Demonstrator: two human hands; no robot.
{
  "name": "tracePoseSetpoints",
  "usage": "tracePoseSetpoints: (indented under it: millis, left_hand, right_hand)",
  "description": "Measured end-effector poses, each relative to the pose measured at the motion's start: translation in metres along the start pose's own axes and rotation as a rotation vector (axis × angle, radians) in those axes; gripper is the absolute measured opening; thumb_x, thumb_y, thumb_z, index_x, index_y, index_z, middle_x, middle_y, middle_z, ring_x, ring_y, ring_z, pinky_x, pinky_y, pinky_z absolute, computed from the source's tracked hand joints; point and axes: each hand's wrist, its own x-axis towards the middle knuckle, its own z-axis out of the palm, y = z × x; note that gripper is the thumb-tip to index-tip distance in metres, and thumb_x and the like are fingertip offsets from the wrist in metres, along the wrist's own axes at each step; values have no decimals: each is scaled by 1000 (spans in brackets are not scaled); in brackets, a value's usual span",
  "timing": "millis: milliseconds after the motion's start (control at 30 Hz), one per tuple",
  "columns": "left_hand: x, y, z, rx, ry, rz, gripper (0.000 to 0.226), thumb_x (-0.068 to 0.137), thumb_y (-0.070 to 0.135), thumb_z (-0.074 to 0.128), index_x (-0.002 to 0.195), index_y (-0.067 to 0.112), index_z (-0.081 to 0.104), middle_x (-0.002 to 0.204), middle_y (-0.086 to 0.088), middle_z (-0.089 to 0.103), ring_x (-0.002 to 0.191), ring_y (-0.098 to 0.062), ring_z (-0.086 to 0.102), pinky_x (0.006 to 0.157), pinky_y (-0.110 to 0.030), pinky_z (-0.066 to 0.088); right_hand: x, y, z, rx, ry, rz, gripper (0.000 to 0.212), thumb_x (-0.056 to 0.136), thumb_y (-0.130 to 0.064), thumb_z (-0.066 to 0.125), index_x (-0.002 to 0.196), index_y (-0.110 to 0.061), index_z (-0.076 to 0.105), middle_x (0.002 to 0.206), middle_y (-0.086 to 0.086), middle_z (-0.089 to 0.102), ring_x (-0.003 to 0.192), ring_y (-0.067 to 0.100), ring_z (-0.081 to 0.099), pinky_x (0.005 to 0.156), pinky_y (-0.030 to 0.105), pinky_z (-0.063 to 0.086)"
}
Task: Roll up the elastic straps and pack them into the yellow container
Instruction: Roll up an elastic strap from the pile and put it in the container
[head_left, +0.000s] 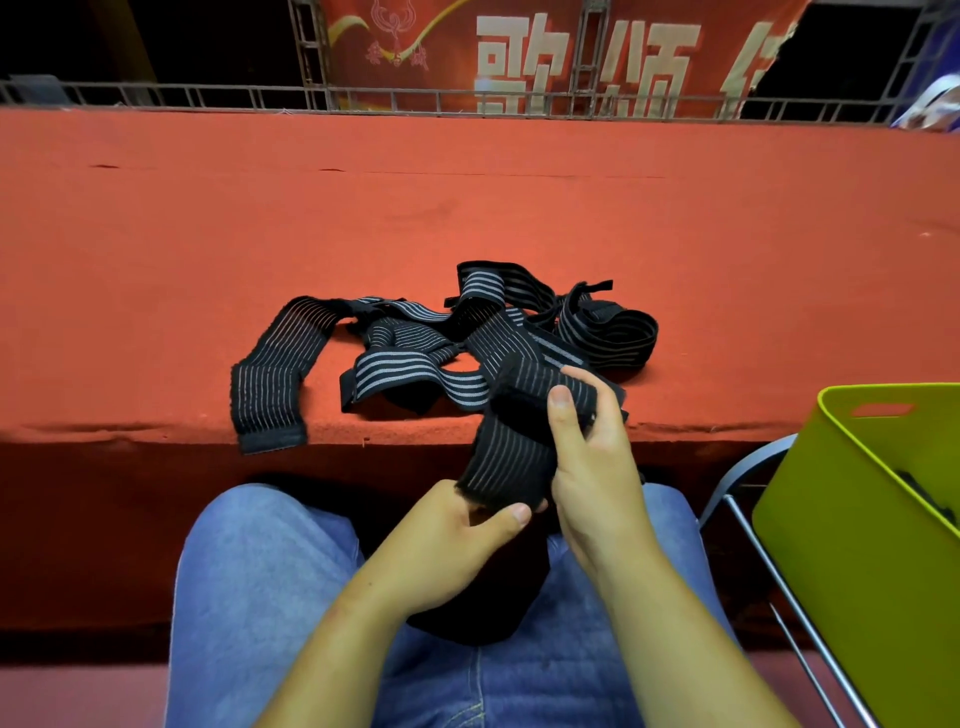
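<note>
Left hand (457, 540): thumb and forefinger pinch the frayed lower end of a black elastic strap with thin grey stripes (504, 457); the other fingers are hidden under it. Right hand (597, 467): thumb laid flat on the upper part of the same strap, remaining fingers curled round behind it, one fingertip showing over the top edge. The strap runs taut between the two grips, above the blue denim jeans (260, 597). Just beyond the right fingertips, a tangled pile of matching black striped straps (415, 358) lies on the red carpeted ledge (467, 208), one end hanging over its front edge, well left of the left-hand fingers. To the right of the right hand, apart from it, stands the yellow-green plastic container with a slot handle (831, 519), on a metal-framed folding chair (748, 525); dark material lies inside, and what it is cannot be told. Far beyond the fingers, a red banner (415, 47) bears large pale characters reading "歌颂"; a third character is cut off.
</note>
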Motion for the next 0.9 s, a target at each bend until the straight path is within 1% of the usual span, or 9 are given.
tracePoseSetpoints:
  millis: [67, 167, 233, 367, 467, 633, 767, 833, 900]
  left_hand:
    - [2, -2, -3, 53, 19, -26, 25, 96, 16, 70, 116, 30, 73, 111, 20, 76, 109, 0, 68, 98, -31, 51]
    - [3, -1, -10, -32, 86, -17, 57, 87, -6, 65, 130, 32, 62, 126, 19, 71, 124, 0, 61, 108, -29, 46]
    - [3, 3, -14, -147, 104, 25, 64, 86, -9, 62, 137, 29, 58, 133, 14, 68, 131, -5, 59, 109, -26, 46]
    - [1, 15, -11, -229, 100, 104, 40, 96, 7, 66, 134, 19, 63, 130, 6, 71, 127, -10, 63, 108, -24, 47]
    - [2, 17, -8, -198, 173, 76, 23, 101, 9, 66, 122, 18, 70, 116, 4, 77, 114, -12, 70, 100, -27, 52]
    - [4, 6, -10, -143, 164, -18, 8, 100, 16, 69, 105, 16, 76, 100, 0, 80, 94, -8, 73, 88, -32, 56]
    - [3, 8, -14, -120, 191, -13, 18, 102, 31, 64, 110, 20, 75, 108, 4, 78, 102, -6, 70, 96, -32, 54]
    - [5, 12, -17, -230, 262, -34, 32, 100, 49, 62, 121, 26, 70, 117, 7, 76, 112, -9, 69, 101, -35, 54]
    - [7, 15, -21, -325, 295, -37, 44, 94, 59, 59, 128, 32, 66, 122, 2, 75, 113, -20, 71, 98, -41, 57]
  right_hand:
    - [0, 1, -2, -6, -5, -5, 35, 86, -62, 62, 119, -53, 62, 129, -7, 70, 125, 15, 65, 112, 53, 49]
    - [1, 3, -4, 2, 4, -5, 38, 86, -64, 60, 122, -51, 62, 132, -6, 69, 128, 17, 63, 113, 55, 47]
    - [2, 4, -4, 14, 15, 2, 41, 86, -67, 60, 122, -49, 62, 132, -6, 69, 129, 17, 63, 114, 54, 47]
    - [2, 3, -2, 1, -1, 16, 35, 90, -63, 60, 119, -45, 65, 124, -9, 74, 122, 14, 68, 112, 52, 49]
    - [1, 2, -4, -12, -20, 21, 16, 102, -48, 60, 117, -45, 65, 121, -11, 74, 118, 10, 69, 111, 51, 50]
    - [0, 0, -5, -33, -43, 3, 17, 107, -37, 58, 122, -42, 64, 127, -10, 72, 122, 8, 66, 113, 47, 48]
    - [-2, 3, -4, -47, -62, 0, 22, 101, -44, 61, 122, -47, 63, 130, -7, 70, 124, 14, 65, 112, 53, 48]
    - [-3, 3, -5, -39, -94, 11, 22, 104, -35, 62, 124, -45, 62, 127, -5, 72, 121, 17, 67, 110, 55, 50]
    - [-4, 3, -6, -36, -147, 7, 26, 106, -24, 61, 125, -42, 62, 124, -2, 73, 119, 19, 68, 110, 56, 50]
